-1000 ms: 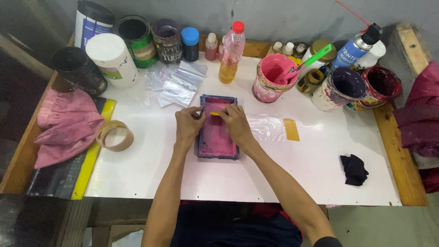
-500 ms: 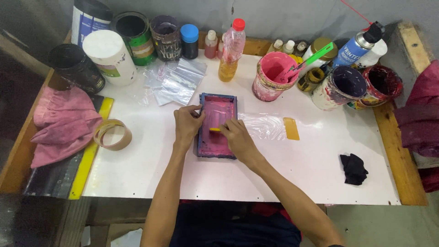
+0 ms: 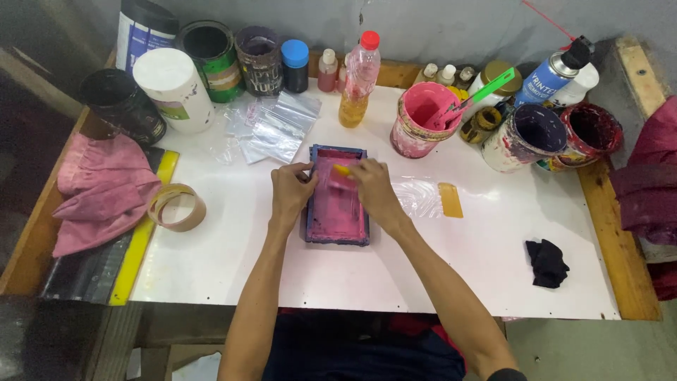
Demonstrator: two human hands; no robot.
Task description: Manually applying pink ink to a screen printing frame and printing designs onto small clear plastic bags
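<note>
Two hands on a small pink-inked screen frame at the centre of the white worktop [image 3: 437, 268].

Your left hand [image 3: 290, 192] pinches the frame's [image 3: 337, 236] left rim, steadying it flat on the worktop. Your right hand [image 3: 371, 189] grips a small yellow scraper [image 3: 341, 170] — now back at the far end of the pink mesh, having stood mid-frame half a second ago, so another pull appears ready. A second yellow scraper [image 3: 450, 200] lies just right, apart — the pink paint tub [image 3: 423, 120] stands beyond.

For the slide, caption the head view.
Left hand steadies a small blue-framed screen while right hand presses a yellow scraper on it.
</note>
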